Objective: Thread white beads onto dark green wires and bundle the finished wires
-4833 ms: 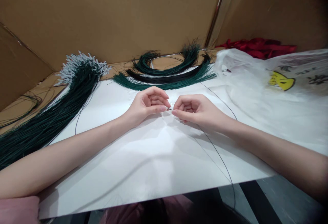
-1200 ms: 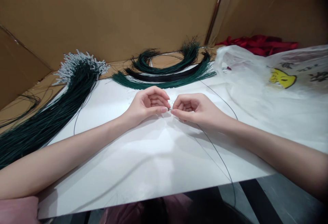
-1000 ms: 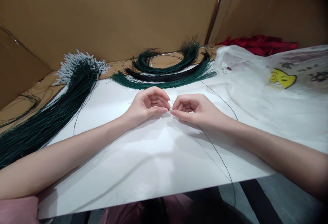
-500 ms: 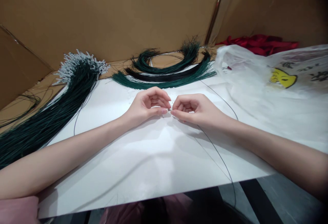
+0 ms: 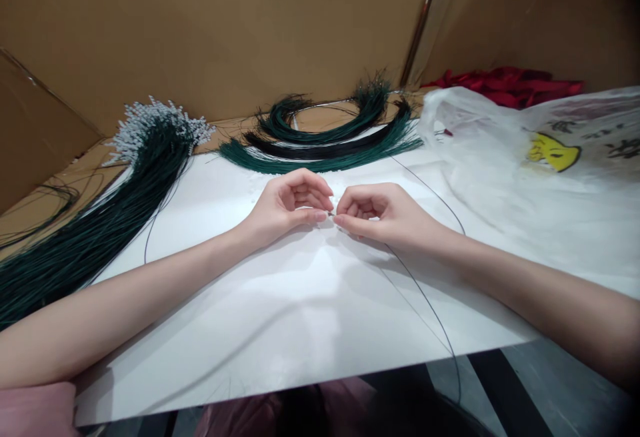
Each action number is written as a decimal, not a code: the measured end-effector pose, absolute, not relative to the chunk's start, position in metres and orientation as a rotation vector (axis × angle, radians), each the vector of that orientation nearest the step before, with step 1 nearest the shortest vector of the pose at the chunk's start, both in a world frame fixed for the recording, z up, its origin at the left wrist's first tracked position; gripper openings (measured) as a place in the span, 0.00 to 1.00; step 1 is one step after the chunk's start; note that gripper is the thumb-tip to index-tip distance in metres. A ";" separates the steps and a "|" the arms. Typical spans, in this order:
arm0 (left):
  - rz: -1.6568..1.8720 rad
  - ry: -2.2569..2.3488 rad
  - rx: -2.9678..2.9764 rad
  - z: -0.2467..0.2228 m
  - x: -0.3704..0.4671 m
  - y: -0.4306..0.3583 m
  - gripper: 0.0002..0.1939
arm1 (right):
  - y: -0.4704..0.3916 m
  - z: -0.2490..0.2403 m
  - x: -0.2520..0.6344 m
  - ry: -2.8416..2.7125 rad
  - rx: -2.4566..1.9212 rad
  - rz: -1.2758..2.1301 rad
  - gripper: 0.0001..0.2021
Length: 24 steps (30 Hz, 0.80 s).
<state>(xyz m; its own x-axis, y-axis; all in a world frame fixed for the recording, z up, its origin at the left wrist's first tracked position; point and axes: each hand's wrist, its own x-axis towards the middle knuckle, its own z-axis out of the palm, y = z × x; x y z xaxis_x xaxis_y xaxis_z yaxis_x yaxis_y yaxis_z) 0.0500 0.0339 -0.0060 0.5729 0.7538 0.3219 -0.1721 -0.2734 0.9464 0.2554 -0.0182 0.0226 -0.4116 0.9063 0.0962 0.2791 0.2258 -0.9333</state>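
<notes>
Centre: one left hand (image 5: 295, 205), one right hand (image 5: 374, 209), one strand (image 5: 424, 292) hanging below. Upper centre: three curved bundles (image 5: 320, 152). Left: one white-tipped bundle (image 5: 120, 222). Right: one plastic bag (image 5: 500, 180). Upper right: one red heap (image 5: 515, 87).

Matt cardboard walls (image 5: 225, 30), a filmy plastic bag (image 5: 600, 207), sleek dark strands (image 5: 90, 240).
The walls look flat and dull, like plain brown board; the bag is thin, translucent and crumpled, with a soft shine. The strands seem smooth, with a faint sheen, plastic-coated or thread, hard to say which, and their white tips (image 5: 155, 120) look rough and knobbly. The single wire (image 5: 454, 357) has a smooth dark finish. The red ribbon (image 5: 510, 88) resembles glossy, satin-like cloth. The white desk (image 5: 280, 344) is smooth and softly reflective, paper or laminate. The pink sleeve (image 5: 37, 410) is matt cloth.
</notes>
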 end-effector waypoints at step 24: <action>0.971 0.538 1.663 -0.004 0.051 0.032 0.13 | -0.018 0.022 0.255 -1.849 -1.081 1.184 0.04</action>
<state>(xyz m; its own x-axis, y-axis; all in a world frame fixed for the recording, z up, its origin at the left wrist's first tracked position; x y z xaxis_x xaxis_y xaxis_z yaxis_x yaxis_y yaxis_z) 0.0512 0.0317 -0.0043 0.5640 0.7583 0.3269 -0.1252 -0.3128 0.9415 0.2550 -0.0183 0.0223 -0.4234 0.8998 0.1055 0.2806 0.2409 -0.9291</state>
